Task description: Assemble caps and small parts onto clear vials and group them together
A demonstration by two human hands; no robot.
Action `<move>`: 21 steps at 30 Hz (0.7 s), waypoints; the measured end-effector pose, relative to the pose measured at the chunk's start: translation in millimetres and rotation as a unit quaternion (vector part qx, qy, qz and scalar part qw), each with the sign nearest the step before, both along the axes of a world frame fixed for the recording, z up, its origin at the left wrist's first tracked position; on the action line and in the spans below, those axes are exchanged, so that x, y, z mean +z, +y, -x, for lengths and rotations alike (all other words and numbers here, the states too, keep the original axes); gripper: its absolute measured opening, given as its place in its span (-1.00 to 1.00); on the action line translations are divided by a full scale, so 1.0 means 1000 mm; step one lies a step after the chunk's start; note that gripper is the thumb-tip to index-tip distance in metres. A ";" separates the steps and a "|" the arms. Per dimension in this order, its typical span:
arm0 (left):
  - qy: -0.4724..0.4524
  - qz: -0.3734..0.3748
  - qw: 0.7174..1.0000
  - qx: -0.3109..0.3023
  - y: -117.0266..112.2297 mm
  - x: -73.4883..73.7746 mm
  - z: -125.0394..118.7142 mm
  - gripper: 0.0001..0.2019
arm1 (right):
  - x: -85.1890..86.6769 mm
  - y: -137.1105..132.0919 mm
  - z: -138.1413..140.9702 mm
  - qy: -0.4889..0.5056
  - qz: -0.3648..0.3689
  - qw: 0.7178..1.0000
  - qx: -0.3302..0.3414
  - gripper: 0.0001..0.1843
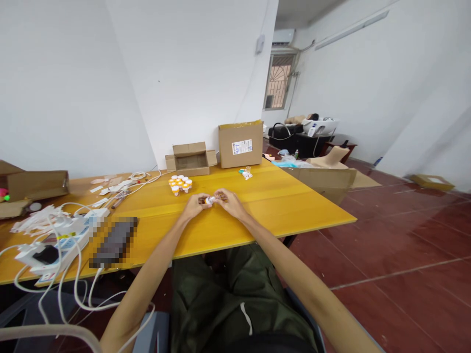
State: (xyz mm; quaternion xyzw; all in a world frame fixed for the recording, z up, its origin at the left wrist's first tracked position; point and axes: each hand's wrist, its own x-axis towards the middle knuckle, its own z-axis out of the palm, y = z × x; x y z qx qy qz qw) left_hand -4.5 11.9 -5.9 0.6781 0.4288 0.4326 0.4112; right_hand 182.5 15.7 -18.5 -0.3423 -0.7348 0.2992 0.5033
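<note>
Left hand [196,204] and right hand [230,200] meet over the yellow worktop [279,206], both pinching one small bottle [210,200] — a low, steady, two-sided grip suits it. Orange-capped bottles [180,184] stand just beyond.

Both arms are bare and extended forward. The left arm [154,274] enters at 7 o'clock and the right arm [294,274] at 5 o'clock. Both run toward 12 o'clock and converge just above centre. Wrists are straight. The left hand [193,206] and right hand [231,201] meet fingertip to fingertip, backs up, fingers curled in a pinch. The right hand lies at 3 o'clock of the left, touching.
</note>
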 end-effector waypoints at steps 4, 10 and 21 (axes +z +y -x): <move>-0.013 0.008 1.000 -0.021 -0.002 0.002 0.000 -0.67 | 0.000 0.001 0.000 0.003 0.003 1.000 0.020 -0.81; -0.024 0.024 0.999 -0.028 -0.006 0.007 0.001 -0.63 | 0.001 -0.001 0.000 0.023 0.015 0.999 0.047 -0.82; -0.065 0.058 0.996 -0.026 -0.011 0.012 0.002 -0.57 | 0.003 -0.004 0.000 0.018 0.003 0.998 0.053 -0.82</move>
